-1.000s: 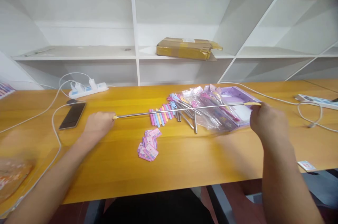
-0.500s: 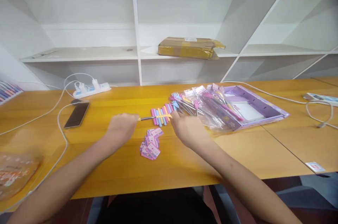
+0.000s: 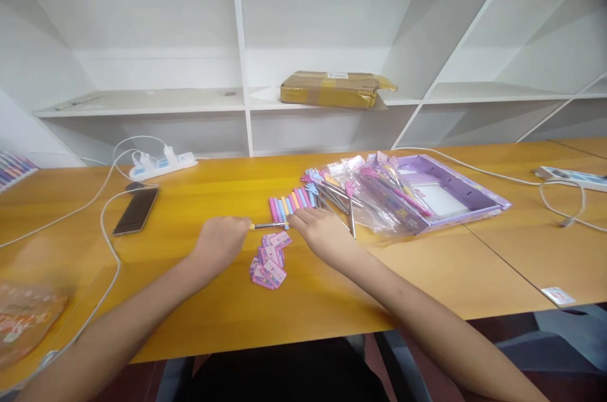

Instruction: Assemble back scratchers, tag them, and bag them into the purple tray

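My left hand (image 3: 222, 241) is closed around one end of a back scratcher (image 3: 268, 225), where a bit of yellow shows beside the fist. Its thin metal rod runs level across to my right hand (image 3: 322, 234), whose fingers are closed over the other end and hide it. Just behind the rod lies a row of pink, blue and orange tube sleeves (image 3: 279, 206). More back scratchers (image 3: 351, 203) with small hand-shaped heads lie to the right of the row. A loose pile of pink printed cards (image 3: 270, 263) is in front of the rod.
A purple box tray (image 3: 478, 211) stands at the right, with clear plastic bags (image 3: 379, 215) against it. A phone (image 3: 137, 211), a power strip (image 3: 164, 165) and white cables are on the left. A taped carton (image 3: 327, 89) sits on the shelf behind.
My right hand has moved left and slightly down, closer to my left hand. Less of the back scratcher shows between them, and the orange length near my right hand is now covered.
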### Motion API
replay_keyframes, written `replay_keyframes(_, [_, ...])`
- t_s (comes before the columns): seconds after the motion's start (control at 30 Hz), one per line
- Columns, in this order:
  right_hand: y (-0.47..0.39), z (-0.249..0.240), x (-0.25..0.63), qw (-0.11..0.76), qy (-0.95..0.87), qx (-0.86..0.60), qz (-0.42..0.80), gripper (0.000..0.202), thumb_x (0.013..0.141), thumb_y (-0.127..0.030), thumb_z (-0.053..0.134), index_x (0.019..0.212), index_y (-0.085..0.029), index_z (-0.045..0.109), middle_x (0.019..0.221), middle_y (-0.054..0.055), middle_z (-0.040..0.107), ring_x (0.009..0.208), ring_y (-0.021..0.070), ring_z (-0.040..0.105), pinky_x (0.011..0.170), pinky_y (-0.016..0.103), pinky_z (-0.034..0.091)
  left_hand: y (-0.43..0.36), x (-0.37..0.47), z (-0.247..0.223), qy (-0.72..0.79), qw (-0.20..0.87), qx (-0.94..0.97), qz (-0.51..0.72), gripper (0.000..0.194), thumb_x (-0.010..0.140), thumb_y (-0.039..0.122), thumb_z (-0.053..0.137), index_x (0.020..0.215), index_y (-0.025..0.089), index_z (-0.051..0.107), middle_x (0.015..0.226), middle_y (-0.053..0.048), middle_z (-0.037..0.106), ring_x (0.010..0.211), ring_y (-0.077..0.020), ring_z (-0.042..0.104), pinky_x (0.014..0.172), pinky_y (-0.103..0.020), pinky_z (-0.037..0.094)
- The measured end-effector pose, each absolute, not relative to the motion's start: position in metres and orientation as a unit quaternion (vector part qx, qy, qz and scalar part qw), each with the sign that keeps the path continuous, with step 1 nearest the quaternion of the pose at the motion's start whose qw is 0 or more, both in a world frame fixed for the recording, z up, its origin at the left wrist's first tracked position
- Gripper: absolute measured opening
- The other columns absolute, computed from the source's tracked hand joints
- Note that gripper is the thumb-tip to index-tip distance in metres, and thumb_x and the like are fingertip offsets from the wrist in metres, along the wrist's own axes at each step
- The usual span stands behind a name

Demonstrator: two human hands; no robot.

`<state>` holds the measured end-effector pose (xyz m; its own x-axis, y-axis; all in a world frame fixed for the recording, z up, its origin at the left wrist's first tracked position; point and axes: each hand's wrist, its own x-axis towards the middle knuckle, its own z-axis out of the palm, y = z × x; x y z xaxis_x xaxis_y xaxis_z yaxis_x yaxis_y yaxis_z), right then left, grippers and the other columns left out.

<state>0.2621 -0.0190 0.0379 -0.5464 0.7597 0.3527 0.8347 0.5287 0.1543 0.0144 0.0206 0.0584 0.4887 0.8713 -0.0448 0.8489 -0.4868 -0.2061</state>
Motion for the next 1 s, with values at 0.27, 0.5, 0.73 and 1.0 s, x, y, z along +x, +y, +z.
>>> replay_keyframes(0.27, [-0.033, 0.045, 0.472, 0.224, -0.762, -0.555, -0.247, 0.034, 0.102, -0.013, 0.040, 0.115, -0.019, 0.072, 0.109, 0.013, 0.077, 0.101, 0.0240, 0.069, 0.087, 0.035, 0.049, 0.079, -0.129, 0.077, -0.561, 0.261, -0.784, 0.047, 0.033, 0.098, 0.018, 0.038, 0.090, 0.017, 0.070, 0.081, -0.012, 0.073, 0.076, -0.0283, 0.070, 0.060, -0.031, 0.034])
replay_keyframes(0.5, [-0.085, 0.023, 0.527, 0.207, -0.672, -0.696, -0.146, 0.031, 0.098, -0.026, 0.042, 0.119, -0.029, 0.064, 0.109, 0.010, 0.077, 0.092, 0.0249, 0.074, 0.068, 0.034, 0.049, 0.070, -0.141, 0.052, -0.538, 0.172, -0.823, 0.054, 0.026, 0.094, 0.017, 0.042, 0.081, 0.020, 0.065, 0.080, -0.009, 0.073, 0.072, -0.0241, 0.065, 0.059, -0.032, 0.028])
replay_keyframes(0.73, [-0.096, 0.036, 0.518, 0.192, -0.527, -0.827, -0.047, 0.025, 0.096, -0.031, 0.047, 0.117, -0.032, 0.061, 0.100, 0.011, 0.077, 0.089, 0.0288, 0.071, 0.078, 0.038, 0.046, 0.057, -0.122, 0.044, -0.561, 0.075, -0.824, 0.024, 0.026, 0.097, 0.025, 0.042, 0.078, 0.020, 0.059, 0.074, -0.004, 0.068, 0.071, -0.0198, 0.063, 0.063, -0.025, 0.032])
replay_keyframes(1.0, [-0.073, 0.043, 0.523, 0.146, -0.457, -0.873, -0.088, 0.028, 0.101, -0.027, 0.038, 0.105, -0.023, 0.065, 0.092, 0.013, 0.075, 0.081, 0.0267, 0.065, 0.073, 0.037, 0.041, 0.026, -0.128, 0.036, -0.437, 0.109, -0.890, -0.072, 0.031, 0.101, 0.043, 0.044, 0.102, 0.022, 0.067, 0.081, -0.005, 0.076, 0.071, -0.0209, 0.069, 0.069, -0.031, 0.049])
